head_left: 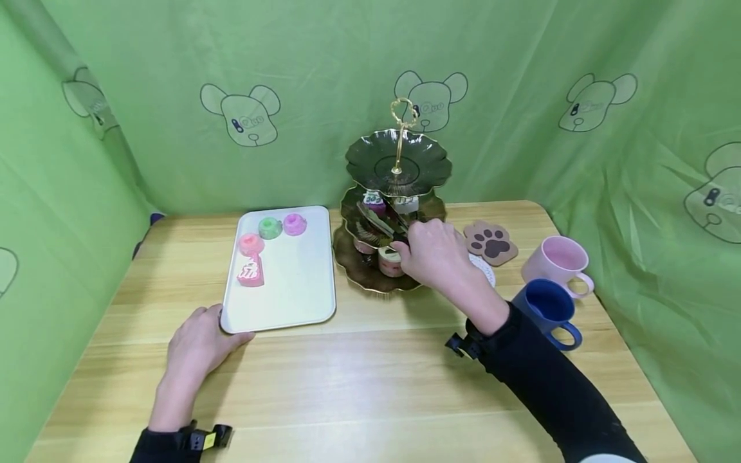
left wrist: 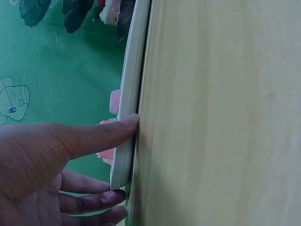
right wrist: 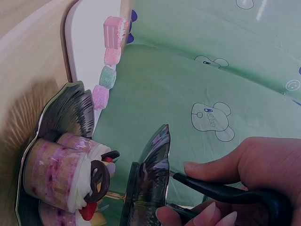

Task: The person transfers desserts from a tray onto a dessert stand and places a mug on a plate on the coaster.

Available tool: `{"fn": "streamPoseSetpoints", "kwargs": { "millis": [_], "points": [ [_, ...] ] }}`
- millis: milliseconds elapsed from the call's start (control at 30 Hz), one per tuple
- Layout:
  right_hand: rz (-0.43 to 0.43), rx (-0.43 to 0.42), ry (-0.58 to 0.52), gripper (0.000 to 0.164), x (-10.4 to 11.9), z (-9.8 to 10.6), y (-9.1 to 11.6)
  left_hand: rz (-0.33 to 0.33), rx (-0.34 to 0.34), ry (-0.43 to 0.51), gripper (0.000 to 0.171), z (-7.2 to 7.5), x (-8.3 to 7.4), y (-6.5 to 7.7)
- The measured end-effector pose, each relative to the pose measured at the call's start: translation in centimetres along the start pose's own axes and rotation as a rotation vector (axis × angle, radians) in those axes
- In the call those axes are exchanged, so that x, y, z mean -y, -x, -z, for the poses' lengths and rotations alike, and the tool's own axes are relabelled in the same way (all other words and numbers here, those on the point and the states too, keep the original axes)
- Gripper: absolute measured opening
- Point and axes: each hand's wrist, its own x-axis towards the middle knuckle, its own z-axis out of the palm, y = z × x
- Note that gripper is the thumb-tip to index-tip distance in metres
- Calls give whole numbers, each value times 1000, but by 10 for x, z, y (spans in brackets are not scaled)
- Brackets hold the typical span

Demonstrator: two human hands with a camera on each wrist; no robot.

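Note:
My right hand (head_left: 437,254) grips black-handled tongs (right wrist: 218,189), reaching over the middle tier of a dark three-tier cake stand (head_left: 399,161). On that tier lie a purple-and-white cake piece (head_left: 374,201) and a whitish one (head_left: 406,204), partly hidden under the top tier. Whether the tongs' tips touch either cannot be told. Dessert cups (right wrist: 56,176) sit on the bottom tier. At the near left corner of a white tray (head_left: 295,283), my left hand (head_left: 199,341) holds the rim, thumb along the front edge. The tray bears a pink cake slice (head_left: 251,272) and pink, green and purple ring-shaped sweets (head_left: 270,228).
Right of the stand lie a brown paw-print coaster (head_left: 491,243) and a white coaster (head_left: 482,269), partly behind my right wrist. A pink mug (head_left: 556,263) and a blue mug (head_left: 544,305) stand beside my right forearm. Green curtains (head_left: 324,77) surround the wooden table (head_left: 359,386).

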Motion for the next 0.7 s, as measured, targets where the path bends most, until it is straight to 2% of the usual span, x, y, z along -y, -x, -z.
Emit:
{"fn": "streamPoseSetpoints", "kwargs": {
  "millis": [400,700],
  "points": [
    [-11,-6,6,55,6,0,1,0,-9,6,78,-1,2,-1],
    [29,-110,-38,52,10,8,13,1,-14,3,80,0,1,-1]
  ]
}}
